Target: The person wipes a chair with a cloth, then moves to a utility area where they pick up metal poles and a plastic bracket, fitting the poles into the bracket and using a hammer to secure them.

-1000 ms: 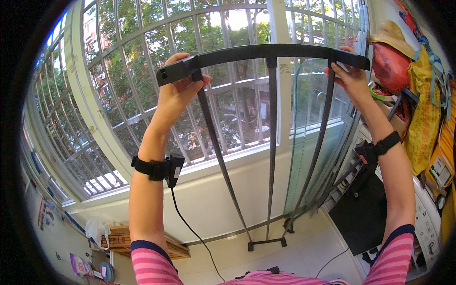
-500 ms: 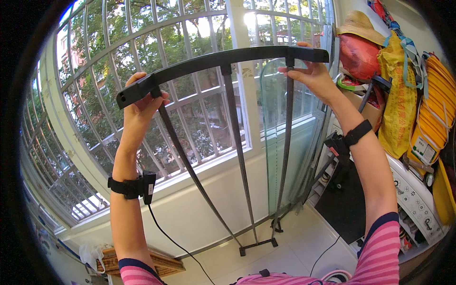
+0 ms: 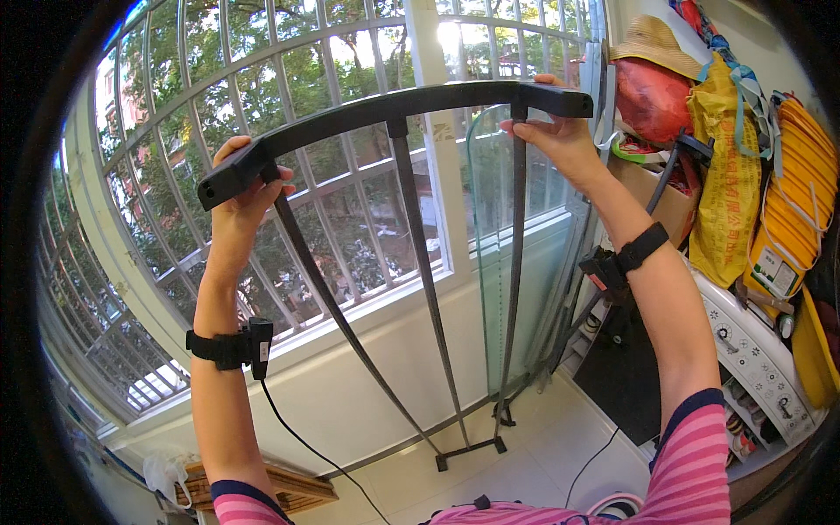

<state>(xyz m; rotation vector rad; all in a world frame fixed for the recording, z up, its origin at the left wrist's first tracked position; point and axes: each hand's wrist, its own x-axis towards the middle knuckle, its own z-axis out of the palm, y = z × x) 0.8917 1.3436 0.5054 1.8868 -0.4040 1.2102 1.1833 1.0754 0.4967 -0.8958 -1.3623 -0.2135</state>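
Black metal rack (image 3: 411, 262) is held up high in front of the barred window (image 3: 262, 131), and it is seen only in the head view. Its curved top bar runs from one hand to the other, and three thin rods go down from it to a small foot close to the floor (image 3: 542, 464). Where the rods meet the foot is small and hard to make out. The left hand (image 3: 241, 188) is closed around the left end of the bar; its fingers are mostly hidden behind the bar. The right hand (image 3: 560, 140) grips the right end, thumb under the bar, fingertips on top. Both arms are raised and almost straight, and each wrist carries one black band, two bands together. A glass panel (image 3: 490, 262) stands behind the rods. At the right edge, bags (image 3: 735, 175) and a straw hat (image 3: 652, 39) are crowded, partly cut off by the dark rim.
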